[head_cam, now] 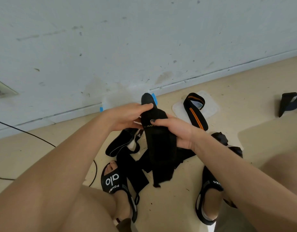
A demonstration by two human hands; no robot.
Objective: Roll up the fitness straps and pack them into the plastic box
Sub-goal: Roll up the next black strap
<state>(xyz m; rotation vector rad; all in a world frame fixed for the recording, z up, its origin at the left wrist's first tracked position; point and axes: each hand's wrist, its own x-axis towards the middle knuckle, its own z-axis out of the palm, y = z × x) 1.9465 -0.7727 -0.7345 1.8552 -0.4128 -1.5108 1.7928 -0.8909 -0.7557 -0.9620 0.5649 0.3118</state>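
Both hands hold a black fitness strap [159, 146] in front of me, above the floor. My left hand [127, 117] grips its upper end from the left, fingers over the top. My right hand [176, 129] grips it from the right, thumb across the front. The strap's lower part hangs down loose. The clear plastic box [111, 102] stands by the wall behind my hands, mostly hidden, with blue clips. Its clear lid [209, 108] lies flat to the right, and a black strap with orange stripes [195, 113] lies across it. More black straps [122, 143] lie heaped on the floor.
My feet in black sandals [114, 181] stand either side of the heap. A black cable [44, 139] runs over the floor at the left. Another dark strap [288, 102] lies far right. A scuffed white wall rises close behind the box.
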